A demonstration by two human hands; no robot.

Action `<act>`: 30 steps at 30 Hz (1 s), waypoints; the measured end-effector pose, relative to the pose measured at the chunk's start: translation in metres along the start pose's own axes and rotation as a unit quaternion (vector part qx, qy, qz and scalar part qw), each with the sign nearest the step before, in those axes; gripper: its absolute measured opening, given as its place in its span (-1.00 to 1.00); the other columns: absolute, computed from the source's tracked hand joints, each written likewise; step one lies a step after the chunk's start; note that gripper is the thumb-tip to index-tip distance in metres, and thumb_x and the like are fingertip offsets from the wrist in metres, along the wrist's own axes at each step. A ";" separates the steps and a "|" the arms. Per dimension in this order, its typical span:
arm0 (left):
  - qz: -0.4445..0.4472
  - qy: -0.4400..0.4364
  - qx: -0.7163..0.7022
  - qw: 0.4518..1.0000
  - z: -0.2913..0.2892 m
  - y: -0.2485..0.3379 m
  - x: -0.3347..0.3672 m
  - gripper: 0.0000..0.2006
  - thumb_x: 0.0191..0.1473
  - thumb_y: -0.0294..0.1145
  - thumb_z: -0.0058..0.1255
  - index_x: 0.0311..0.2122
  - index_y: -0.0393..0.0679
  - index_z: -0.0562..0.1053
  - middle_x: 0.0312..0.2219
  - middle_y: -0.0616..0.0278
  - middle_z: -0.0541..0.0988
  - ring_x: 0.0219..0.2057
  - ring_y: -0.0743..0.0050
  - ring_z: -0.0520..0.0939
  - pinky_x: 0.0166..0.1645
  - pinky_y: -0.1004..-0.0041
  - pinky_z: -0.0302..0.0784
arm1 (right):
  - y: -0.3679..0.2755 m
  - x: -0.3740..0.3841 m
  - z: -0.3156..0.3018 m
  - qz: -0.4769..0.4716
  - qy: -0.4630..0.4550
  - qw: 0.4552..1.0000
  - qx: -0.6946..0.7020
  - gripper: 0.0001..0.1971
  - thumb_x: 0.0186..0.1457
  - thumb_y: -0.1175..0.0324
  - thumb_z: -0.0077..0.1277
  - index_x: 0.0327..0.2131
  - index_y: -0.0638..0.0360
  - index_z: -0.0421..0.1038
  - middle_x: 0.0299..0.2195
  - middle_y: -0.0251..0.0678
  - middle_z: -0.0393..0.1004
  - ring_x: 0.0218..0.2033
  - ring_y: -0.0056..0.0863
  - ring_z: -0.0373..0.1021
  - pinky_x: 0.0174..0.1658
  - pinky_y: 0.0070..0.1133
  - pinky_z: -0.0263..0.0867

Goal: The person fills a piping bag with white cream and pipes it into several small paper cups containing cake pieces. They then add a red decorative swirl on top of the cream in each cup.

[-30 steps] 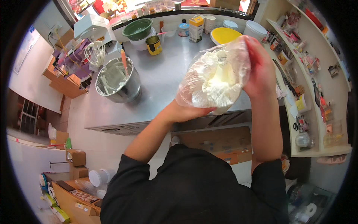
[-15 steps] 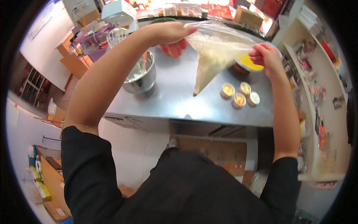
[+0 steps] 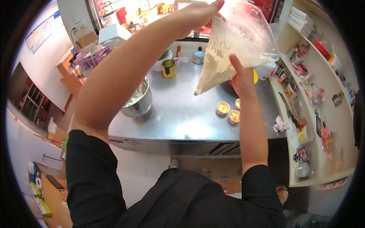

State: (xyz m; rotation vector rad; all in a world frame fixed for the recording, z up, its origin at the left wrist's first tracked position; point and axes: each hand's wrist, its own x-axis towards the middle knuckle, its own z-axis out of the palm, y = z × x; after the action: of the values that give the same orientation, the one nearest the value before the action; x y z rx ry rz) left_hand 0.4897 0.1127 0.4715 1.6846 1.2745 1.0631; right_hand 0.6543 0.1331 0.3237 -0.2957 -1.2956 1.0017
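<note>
A clear piping bag (image 3: 217, 67) hangs in the air over the steel table, filled with pale cream, its tip pointing down and toward me. My left hand (image 3: 202, 16) grips its upper edge, up and to the left. Against the bag's right side is my right hand (image 3: 243, 79), thumb on the near face, fingers hidden behind the plastic. The bag's top is loose and puffed out. Below it, small paper cups (image 3: 222, 108) with pale yellow filling stand by my right forearm, which partly covers them. A steel mixing bowl (image 3: 141, 104) with white cream sits behind my left forearm.
The steel table (image 3: 178, 117) spans the front. Toward the back stand a yellow can (image 3: 169, 69) and a blue-lidded jar (image 3: 198, 57). A crumpled cloth (image 3: 280, 125) lies at the right edge, beside shelves (image 3: 323, 114) of small goods. A yellow-filled bowl is mostly hidden behind my right hand.
The bag has been lifted and tilted. My left hand has risen with its edge; my right hand has moved from the bag's right corner to its side. The view has shifted too.
</note>
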 end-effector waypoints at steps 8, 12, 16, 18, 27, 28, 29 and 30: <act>0.183 0.016 -0.189 0.965 0.040 -0.075 -0.025 -0.57 0.04 -0.08 -0.08 -0.17 -0.28 0.40 -0.27 0.16 0.51 -0.26 0.51 0.51 -0.19 0.49 0.41 | -0.038 0.009 0.012 0.120 0.054 0.990 0.054 -0.57 -0.02 0.35 0.04 -0.09 0.38 0.21 -0.17 -0.19 0.36 -0.19 -0.41 0.35 -0.15 -0.54 0.32; 0.137 0.031 -0.077 0.987 0.056 -0.074 -0.026 -0.57 0.07 -0.12 -0.11 -0.10 -0.28 0.35 -0.22 0.24 0.48 -0.19 0.56 0.45 -0.09 0.53 0.34 | -0.066 0.006 -0.012 0.065 0.024 0.980 -0.184 -0.66 -0.06 0.38 0.08 -0.20 0.36 0.33 -0.30 -0.26 0.44 -0.27 -0.50 0.38 -0.21 -0.62 0.29; 0.221 -0.098 0.111 0.964 0.086 -0.065 -0.021 -0.54 -0.07 0.02 -0.01 -0.16 -0.13 0.44 -0.30 0.11 0.52 -0.21 0.35 0.49 -0.11 0.44 0.34 | -0.085 0.006 -0.031 -0.004 -0.047 0.931 -0.362 -0.76 -0.05 0.29 0.07 -0.37 0.27 0.39 -0.44 -0.41 0.44 -0.42 -0.65 0.34 -0.32 -0.70 0.25; 0.190 -0.164 0.197 0.948 0.108 -0.040 -0.023 -0.52 -0.14 0.07 0.03 -0.16 -0.03 0.46 -0.30 0.08 0.52 -0.21 0.29 0.50 -0.08 0.41 0.33 | -0.092 0.011 -0.040 -0.035 -0.106 0.878 -0.466 -0.76 -0.02 0.23 0.04 -0.41 0.23 0.40 -0.48 -0.46 0.42 -0.45 -0.71 0.30 -0.36 -0.72 0.23; 0.384 -0.262 0.507 0.726 0.204 0.001 0.003 -0.73 -0.03 -0.28 -0.19 -0.31 -0.19 0.47 -0.29 0.00 0.50 -0.19 0.17 0.48 -0.10 0.34 0.34 | -0.115 -0.075 -0.117 0.049 0.048 0.947 -0.313 -0.60 0.00 0.32 -0.01 -0.10 0.31 0.25 -0.13 -0.35 0.34 -0.15 -0.59 0.31 -0.11 -0.69 0.20; 0.397 -0.245 0.495 0.733 0.225 -0.005 0.005 -0.75 -0.06 -0.30 -0.17 -0.33 -0.18 0.47 -0.32 0.00 0.51 -0.23 0.15 0.50 -0.14 0.31 0.37 | -0.107 -0.080 -0.128 0.063 0.071 0.954 -0.285 -0.61 0.01 0.33 -0.04 -0.09 0.31 0.24 -0.11 -0.34 0.32 -0.13 -0.57 0.30 -0.09 -0.67 0.20; 0.409 -0.227 0.484 0.740 0.242 -0.011 0.008 -0.76 -0.09 -0.31 -0.15 -0.35 -0.17 0.48 -0.35 0.00 0.52 -0.28 0.12 0.53 -0.18 0.27 0.40 | -0.101 -0.085 -0.137 0.078 0.094 0.959 -0.257 -0.62 0.02 0.34 -0.06 -0.08 0.32 0.23 -0.09 -0.33 0.31 -0.10 -0.55 0.29 -0.07 -0.66 0.19; 0.469 -0.206 0.429 0.744 0.239 -0.002 -0.002 -0.75 -0.11 -0.30 -0.14 -0.34 -0.18 0.47 -0.37 -0.01 0.52 -0.31 0.09 0.54 -0.21 0.25 0.41 | -0.102 -0.091 -0.151 0.045 0.162 0.958 -0.232 -0.62 0.04 0.32 -0.10 -0.07 0.32 0.22 -0.07 -0.29 0.29 -0.08 -0.52 0.27 -0.04 -0.62 0.18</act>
State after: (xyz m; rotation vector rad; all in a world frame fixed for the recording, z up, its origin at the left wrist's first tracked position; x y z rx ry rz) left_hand 0.7100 0.0909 0.3817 3.2512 0.5449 0.4597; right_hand 0.8404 0.0578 0.2882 -0.8512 -1.2081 0.6746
